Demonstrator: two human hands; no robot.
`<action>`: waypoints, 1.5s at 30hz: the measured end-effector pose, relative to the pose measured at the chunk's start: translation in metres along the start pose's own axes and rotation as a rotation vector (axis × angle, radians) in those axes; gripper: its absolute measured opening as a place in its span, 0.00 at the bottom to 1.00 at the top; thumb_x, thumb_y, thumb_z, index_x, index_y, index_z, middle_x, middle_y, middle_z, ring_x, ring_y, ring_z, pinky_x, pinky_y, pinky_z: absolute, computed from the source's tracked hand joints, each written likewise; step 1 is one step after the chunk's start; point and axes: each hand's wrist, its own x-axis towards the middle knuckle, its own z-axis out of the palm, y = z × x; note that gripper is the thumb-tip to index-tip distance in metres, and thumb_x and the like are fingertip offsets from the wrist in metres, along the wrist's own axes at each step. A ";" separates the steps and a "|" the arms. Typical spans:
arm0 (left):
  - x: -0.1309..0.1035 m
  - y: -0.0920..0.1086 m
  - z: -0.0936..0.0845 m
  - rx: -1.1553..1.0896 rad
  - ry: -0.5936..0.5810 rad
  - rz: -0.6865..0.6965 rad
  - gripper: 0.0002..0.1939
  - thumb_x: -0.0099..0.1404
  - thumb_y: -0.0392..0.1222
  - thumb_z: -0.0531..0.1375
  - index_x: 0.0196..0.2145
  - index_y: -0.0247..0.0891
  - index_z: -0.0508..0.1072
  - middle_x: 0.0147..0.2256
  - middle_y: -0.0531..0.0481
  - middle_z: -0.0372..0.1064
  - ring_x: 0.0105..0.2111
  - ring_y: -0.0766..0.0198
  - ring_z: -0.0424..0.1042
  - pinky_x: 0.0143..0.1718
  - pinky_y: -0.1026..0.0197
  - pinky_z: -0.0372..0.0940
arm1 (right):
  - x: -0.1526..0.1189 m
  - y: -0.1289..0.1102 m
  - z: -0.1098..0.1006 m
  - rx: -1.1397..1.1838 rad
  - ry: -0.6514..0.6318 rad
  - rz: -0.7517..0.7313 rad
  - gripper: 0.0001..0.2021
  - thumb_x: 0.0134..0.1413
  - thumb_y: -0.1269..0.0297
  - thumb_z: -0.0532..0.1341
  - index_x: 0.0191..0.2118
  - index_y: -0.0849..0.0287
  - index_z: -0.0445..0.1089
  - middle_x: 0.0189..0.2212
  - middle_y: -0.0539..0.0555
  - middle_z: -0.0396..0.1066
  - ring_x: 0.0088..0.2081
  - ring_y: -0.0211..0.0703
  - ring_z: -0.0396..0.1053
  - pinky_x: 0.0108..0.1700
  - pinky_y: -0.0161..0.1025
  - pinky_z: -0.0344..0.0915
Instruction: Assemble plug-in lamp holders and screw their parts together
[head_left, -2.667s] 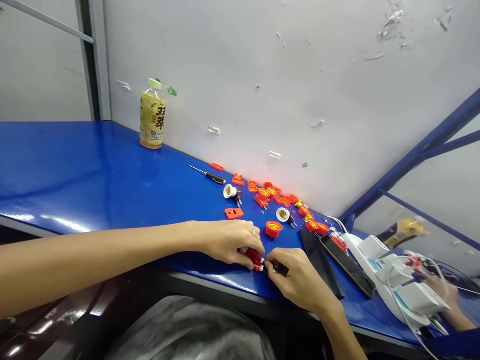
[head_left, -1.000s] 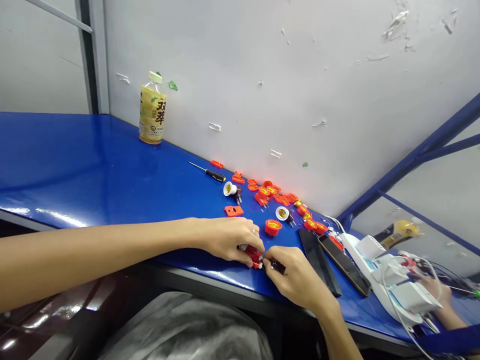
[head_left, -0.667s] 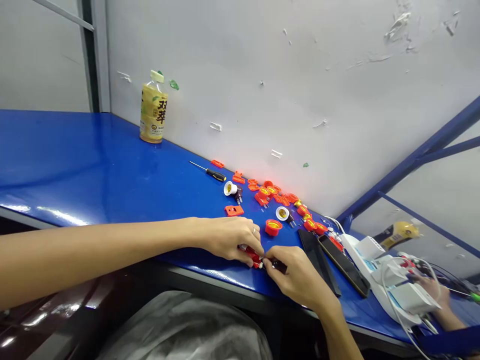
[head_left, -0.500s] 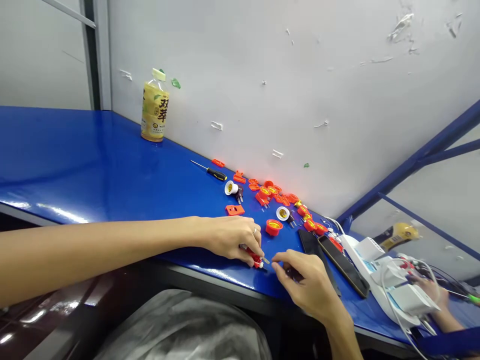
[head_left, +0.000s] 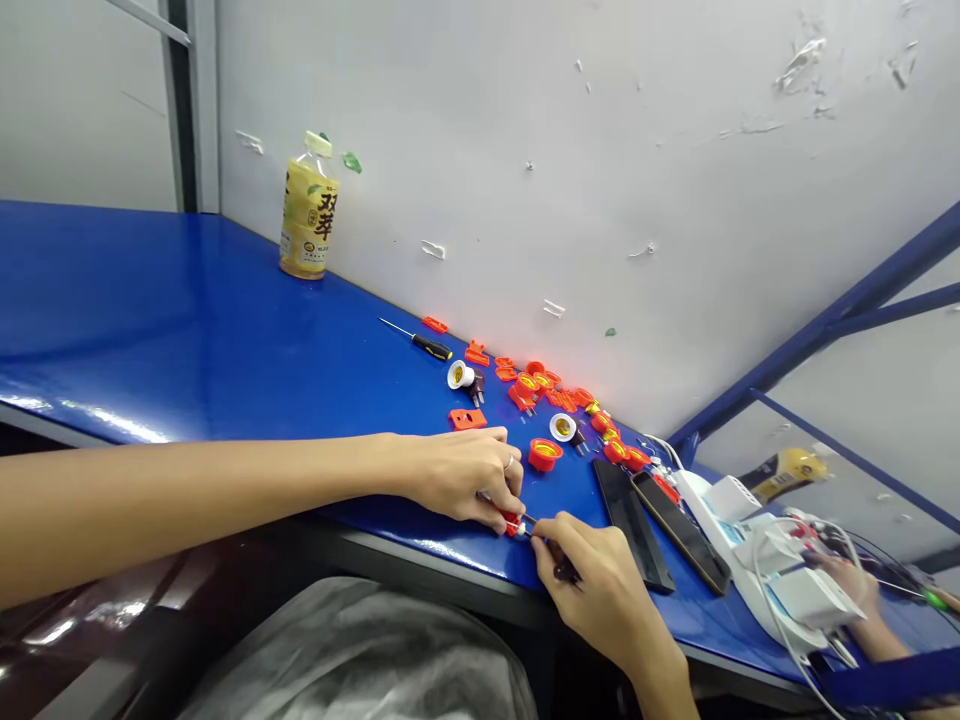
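Right hand [head_left: 600, 580] grips a dark tool [head_left: 567, 571], 4 o'clock of the red part [head_left: 512, 521] — left hand [head_left: 469, 478] pinches that part. Looks like tool work at its end; next move needs steady pinch, tip lined up — contact unclear. Red socket [head_left: 545, 455] at 1 o'clock.

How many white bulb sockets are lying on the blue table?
2. One white socket is near the handle of the screwdriver; the second white socket is just beyond the red socket cup. Any under the left hand would be hidden.
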 end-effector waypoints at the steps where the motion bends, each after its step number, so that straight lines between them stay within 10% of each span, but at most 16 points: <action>1: 0.000 0.000 0.000 0.003 0.000 -0.002 0.04 0.64 0.42 0.67 0.37 0.43 0.80 0.37 0.49 0.78 0.36 0.62 0.72 0.39 0.56 0.53 | 0.001 0.000 0.000 -0.001 -0.003 0.003 0.07 0.64 0.73 0.55 0.39 0.59 0.70 0.25 0.47 0.66 0.23 0.35 0.63 0.27 0.34 0.53; 24: -0.001 0.000 -0.001 -0.096 0.004 -0.032 0.03 0.65 0.42 0.66 0.38 0.45 0.79 0.36 0.50 0.76 0.35 0.63 0.71 0.41 0.55 0.53 | 0.002 -0.005 0.009 0.021 0.047 0.059 0.07 0.66 0.69 0.54 0.37 0.58 0.67 0.25 0.47 0.69 0.23 0.34 0.65 0.28 0.36 0.54; 45: -0.001 -0.001 0.001 -0.103 -0.040 -0.042 0.05 0.65 0.44 0.66 0.34 0.41 0.78 0.32 0.50 0.72 0.35 0.62 0.70 0.43 0.57 0.56 | 0.012 -0.009 0.000 -0.279 -0.155 -0.062 0.12 0.67 0.73 0.48 0.33 0.58 0.63 0.25 0.49 0.67 0.22 0.39 0.64 0.26 0.40 0.49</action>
